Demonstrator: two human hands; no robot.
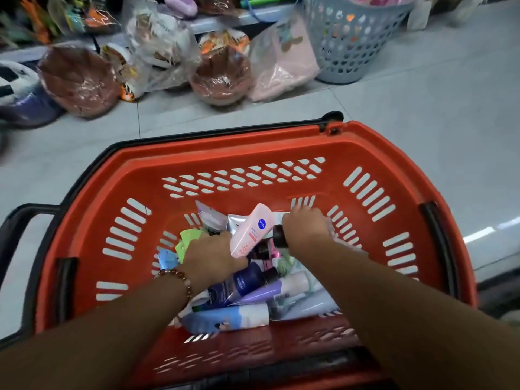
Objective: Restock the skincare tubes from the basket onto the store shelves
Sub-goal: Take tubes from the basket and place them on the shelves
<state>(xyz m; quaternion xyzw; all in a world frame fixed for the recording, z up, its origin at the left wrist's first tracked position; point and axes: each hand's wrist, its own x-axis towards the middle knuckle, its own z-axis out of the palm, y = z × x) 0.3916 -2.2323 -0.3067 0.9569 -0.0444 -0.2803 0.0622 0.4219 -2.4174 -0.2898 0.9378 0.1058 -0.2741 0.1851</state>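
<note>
An orange shopping basket [281, 153] stands on the floor below me, with several skincare tubes piled in its bottom. My left hand [213, 256] reaches into the pile and grips a pink Nivea tube [253, 229] by its lower end, so the tube tilts up. My right hand [306, 228] is curled round a tube with a black cap [280, 236]; the tube's body is hidden under the fingers. A dark blue tube [242, 282], a lilac tube [267, 291] and a light blue and white tube [228, 319] lie beneath my wrists.
Plastic-wrapped brown bowls [78, 80] and bagged goods [160, 43] sit on the floor beyond the basket, under a low shelf edge [225, 22]. A grey-blue laundry basket [349, 40] stands at the upper right. The tiled floor [422, 108] spreads around the basket.
</note>
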